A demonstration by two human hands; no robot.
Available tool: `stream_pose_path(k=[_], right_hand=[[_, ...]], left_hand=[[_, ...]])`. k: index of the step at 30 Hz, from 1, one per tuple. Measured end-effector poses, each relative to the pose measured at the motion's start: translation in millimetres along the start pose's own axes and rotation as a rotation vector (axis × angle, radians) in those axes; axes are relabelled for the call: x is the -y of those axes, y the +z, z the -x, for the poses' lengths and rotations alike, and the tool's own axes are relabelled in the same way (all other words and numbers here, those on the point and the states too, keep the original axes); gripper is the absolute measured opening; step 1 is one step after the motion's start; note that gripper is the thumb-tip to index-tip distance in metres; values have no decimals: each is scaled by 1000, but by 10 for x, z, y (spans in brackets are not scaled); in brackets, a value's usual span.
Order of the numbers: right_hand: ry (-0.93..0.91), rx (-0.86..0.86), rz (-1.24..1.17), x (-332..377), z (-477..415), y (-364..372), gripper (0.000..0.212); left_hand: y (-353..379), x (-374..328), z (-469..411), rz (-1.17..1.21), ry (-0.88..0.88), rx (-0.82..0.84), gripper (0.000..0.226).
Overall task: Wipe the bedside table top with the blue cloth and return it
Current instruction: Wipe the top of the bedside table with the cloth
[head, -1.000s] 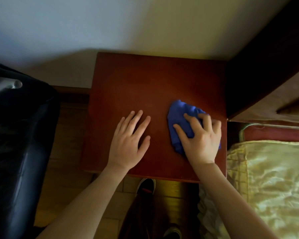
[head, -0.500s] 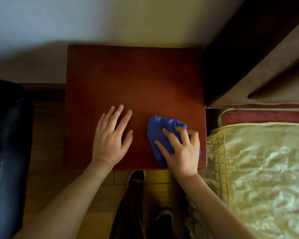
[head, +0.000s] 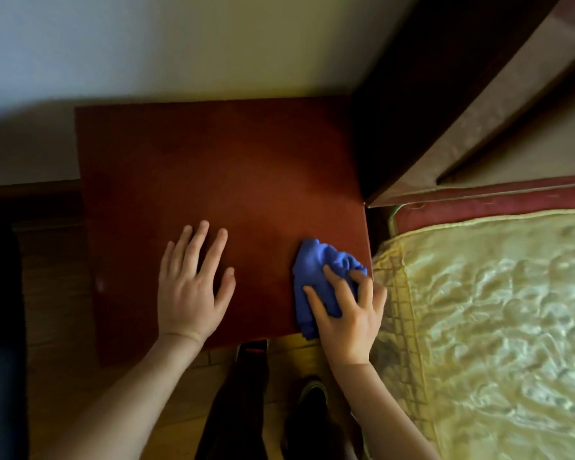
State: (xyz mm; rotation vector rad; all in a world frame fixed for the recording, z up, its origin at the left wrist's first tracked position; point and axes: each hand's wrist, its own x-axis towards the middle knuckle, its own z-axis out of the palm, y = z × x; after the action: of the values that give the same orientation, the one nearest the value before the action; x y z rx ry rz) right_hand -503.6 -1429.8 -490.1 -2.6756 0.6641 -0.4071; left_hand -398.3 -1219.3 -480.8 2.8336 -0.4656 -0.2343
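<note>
The blue cloth [head: 322, 277] is lying bunched on the bedside table [head: 219, 180], at its near right corner, with its lower end hanging slightly over the near edge and its right side reaching the right edge. My right hand [head: 349, 313] is pressing down on it from the near side; my fingers [head: 334, 282] are curling and spreading over the folds, digging into the fabric rather than lying flat, and my thumb is pointing left along the cloth's lower part. The heel of that hand is sitting out past the near edge of the table.

My left hand [head: 193, 287] is resting palm down on the bare wood, near the middle of the near edge, well apart from the cloth. Its fingers are lying flat and slightly fanned, pointing toward the far edge, with the thumb held out toward the cloth.

Just beside the table's right edge, a bed with a shiny yellow quilted cover [head: 485, 313] is showing, and the wooden headboard [head: 462, 104] is rising beyond the far right corner. Below the near edge, my dark shoes [head: 309, 406] are standing on the wooden floor.
</note>
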Motion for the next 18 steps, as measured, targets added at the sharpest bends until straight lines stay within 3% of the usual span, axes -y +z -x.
stream_pose_path(k=[9, 15, 18], right_hand=[[38, -55, 19, 332, -1104, 386, 37], [-136, 91, -10, 87, -324, 31, 39], [-222, 125, 21, 64, -446, 23, 47]], left_hand=[[-4, -35, -21, -20, -31, 17, 56], [-16, -20, 5, 14, -19, 7, 56], [-20, -14, -6, 15, -27, 10, 55]])
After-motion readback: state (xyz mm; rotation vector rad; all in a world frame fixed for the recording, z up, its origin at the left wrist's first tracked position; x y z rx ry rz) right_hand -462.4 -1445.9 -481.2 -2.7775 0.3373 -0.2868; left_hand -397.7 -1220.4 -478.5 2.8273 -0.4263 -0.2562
